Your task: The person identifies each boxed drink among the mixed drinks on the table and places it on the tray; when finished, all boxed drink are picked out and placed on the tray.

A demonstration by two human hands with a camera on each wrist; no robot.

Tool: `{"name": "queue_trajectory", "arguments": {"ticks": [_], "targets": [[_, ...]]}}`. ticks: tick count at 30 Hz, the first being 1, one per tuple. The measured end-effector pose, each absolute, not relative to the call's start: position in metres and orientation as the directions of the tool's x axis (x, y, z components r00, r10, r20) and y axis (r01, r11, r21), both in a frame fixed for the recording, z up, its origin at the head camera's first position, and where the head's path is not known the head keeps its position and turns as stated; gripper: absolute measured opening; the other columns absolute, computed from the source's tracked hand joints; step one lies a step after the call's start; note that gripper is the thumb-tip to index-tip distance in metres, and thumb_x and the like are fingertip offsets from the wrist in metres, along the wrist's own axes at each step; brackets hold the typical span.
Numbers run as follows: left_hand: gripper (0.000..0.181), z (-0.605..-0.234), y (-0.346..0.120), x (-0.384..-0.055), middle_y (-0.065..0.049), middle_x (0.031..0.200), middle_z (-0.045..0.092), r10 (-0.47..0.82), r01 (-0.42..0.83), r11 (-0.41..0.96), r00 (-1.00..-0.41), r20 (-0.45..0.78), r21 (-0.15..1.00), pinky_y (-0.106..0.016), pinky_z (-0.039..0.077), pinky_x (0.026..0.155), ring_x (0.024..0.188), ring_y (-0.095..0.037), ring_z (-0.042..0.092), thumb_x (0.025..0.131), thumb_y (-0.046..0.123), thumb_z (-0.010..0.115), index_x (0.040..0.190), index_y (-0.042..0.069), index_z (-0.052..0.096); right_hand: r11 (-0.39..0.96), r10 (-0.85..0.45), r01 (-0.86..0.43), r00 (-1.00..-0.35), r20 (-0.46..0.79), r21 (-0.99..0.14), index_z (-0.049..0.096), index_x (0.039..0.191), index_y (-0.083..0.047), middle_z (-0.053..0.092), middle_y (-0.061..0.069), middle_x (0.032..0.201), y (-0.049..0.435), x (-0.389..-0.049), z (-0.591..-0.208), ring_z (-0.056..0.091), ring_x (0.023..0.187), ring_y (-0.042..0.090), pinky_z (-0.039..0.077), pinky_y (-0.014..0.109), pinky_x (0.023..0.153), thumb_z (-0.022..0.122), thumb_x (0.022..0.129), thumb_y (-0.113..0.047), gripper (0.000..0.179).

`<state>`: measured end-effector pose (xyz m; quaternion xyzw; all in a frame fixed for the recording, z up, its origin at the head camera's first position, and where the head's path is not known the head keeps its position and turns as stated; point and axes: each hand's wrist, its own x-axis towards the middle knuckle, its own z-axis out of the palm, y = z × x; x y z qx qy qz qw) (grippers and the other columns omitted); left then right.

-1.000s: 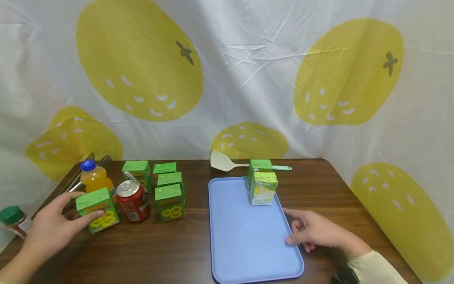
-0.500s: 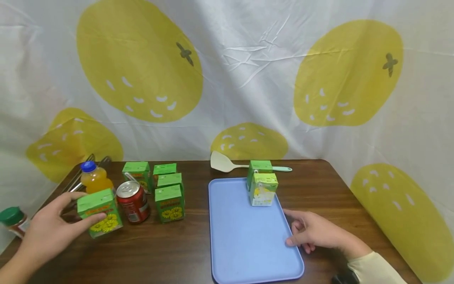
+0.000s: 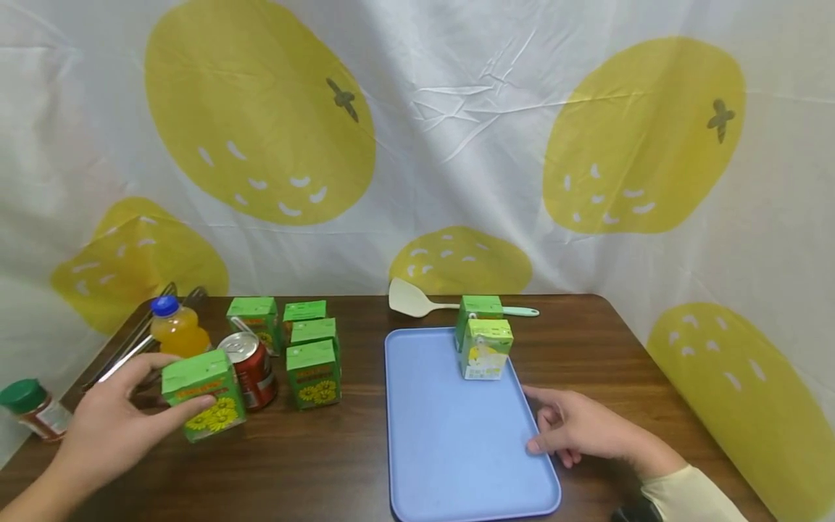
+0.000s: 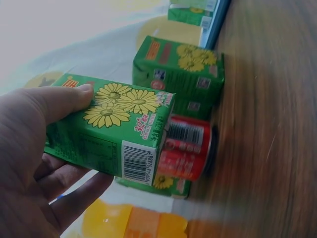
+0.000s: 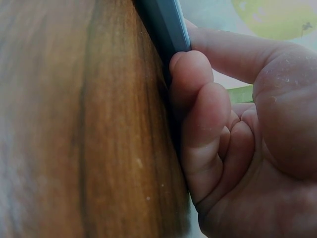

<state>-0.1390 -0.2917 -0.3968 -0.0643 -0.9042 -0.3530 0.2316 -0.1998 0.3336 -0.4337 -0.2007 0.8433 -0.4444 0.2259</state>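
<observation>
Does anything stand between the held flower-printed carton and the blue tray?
Toward the far half of the blue tray, yes: the red can just behind the held carton, then the row of green cartons. Along the near side of the table, nothing visible does.

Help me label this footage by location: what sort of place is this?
Probably an indoor tabletop staged for recording, though the room beyond is hidden: a fruit-print cloth hangs close behind a wooden table, which holds a blue tray.

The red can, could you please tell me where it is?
In the head view, the red can stands at left, partly hidden behind the green carton in the left hand.
</observation>
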Motion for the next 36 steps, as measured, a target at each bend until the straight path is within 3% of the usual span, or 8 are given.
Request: {"name": "queue_trajectory", "arguments": {"ticks": [10,17,25,36], "targets": [[0.056,-0.402,-0.271,-0.138,0.01,0.095,0.075,0.023,0.382,0.705,-0.854,0.52,0.597,-0.014,0.055,0.067,0.08,0.001,0.071,0.076,0.013,0.105,0.122,0.016,0.073,0.537,-0.537,-0.13,-0.815,-0.219,-0.834,0.025,0.169,0.014,0.065,0.008,0.072,0.333,-0.2,-0.431,0.061,0.051,0.019,0.049,0.029,0.046,0.09,0.096,-0.022,0.104],[0.06,-0.404,-0.247,-0.148,0.012,0.104,0.076,0.116,0.469,0.674,-0.831,0.544,0.571,-0.013,0.054,0.074,0.086,0.001,0.072,0.073,0.016,0.107,0.123,0.021,0.075,0.535,-0.535,-0.131,-0.818,-0.214,-0.835,0.026,0.169,0.014,0.065,0.007,0.072,0.334,-0.199,-0.431,0.061,0.051,0.018,0.049,0.028,0.046,0.09,0.096,-0.021,0.104],[0.061,-0.406,-0.218,-0.157,0.009,0.113,0.078,0.176,0.51,0.676,-0.813,0.556,0.532,-0.017,0.053,0.08,0.094,-0.002,0.068,0.072,0.025,0.108,0.123,0.018,0.076,0.536,-0.539,-0.144,-0.817,-0.206,-0.832,0.026,0.169,0.014,0.065,0.007,0.072,0.334,-0.199,-0.431,0.061,0.051,0.018,0.049,0.028,0.046,0.09,0.096,-0.022,0.104],[0.06,-0.41,-0.17,-0.177,0.007,0.109,0.077,0.342,0.723,0.487,-0.675,0.654,0.491,-0.016,0.055,0.081,0.091,-0.007,0.067,0.07,0.013,0.108,0.118,0.014,0.073,0.526,-0.541,-0.142,-0.817,-0.201,-0.839,0.026,0.168,0.015,0.066,0.007,0.072,0.335,-0.199,-0.434,0.062,0.05,0.018,0.049,0.028,0.045,0.091,0.095,-0.021,0.105]]}}
